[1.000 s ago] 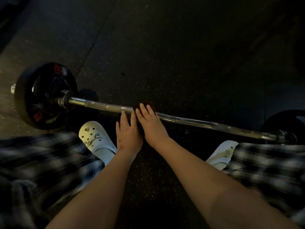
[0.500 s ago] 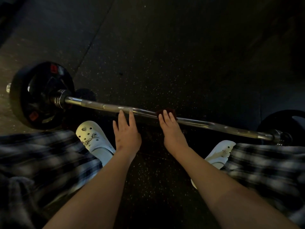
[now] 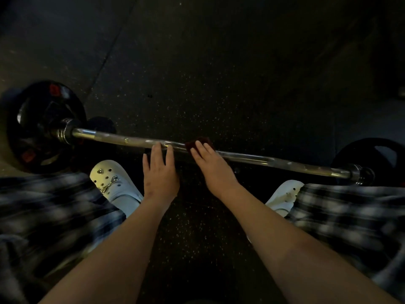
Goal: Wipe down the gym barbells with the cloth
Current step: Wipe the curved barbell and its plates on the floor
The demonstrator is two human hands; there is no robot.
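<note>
A chrome barbell (image 3: 263,160) lies across the dark rubber floor, with a black plate (image 3: 39,126) on its left end and another black plate (image 3: 372,159) on its right end. A small dark red cloth (image 3: 198,141) sits on the bar near its middle. My right hand (image 3: 213,167) presses the cloth onto the bar with straight fingers, and most of the cloth is hidden under them. My left hand (image 3: 160,174) lies flat just left of it, its fingertips touching the bar.
My white clog (image 3: 111,181) stands near the left plate and the other clog (image 3: 285,196) below the bar's right part. Plaid-trousered knees fill both lower corners. Speckled floor stretches beyond the bar, with a seam at upper left.
My right hand slid the cloth to the right along the bar, away from my left hand, then came back a little to the left. My left hand stayed on the bar.
</note>
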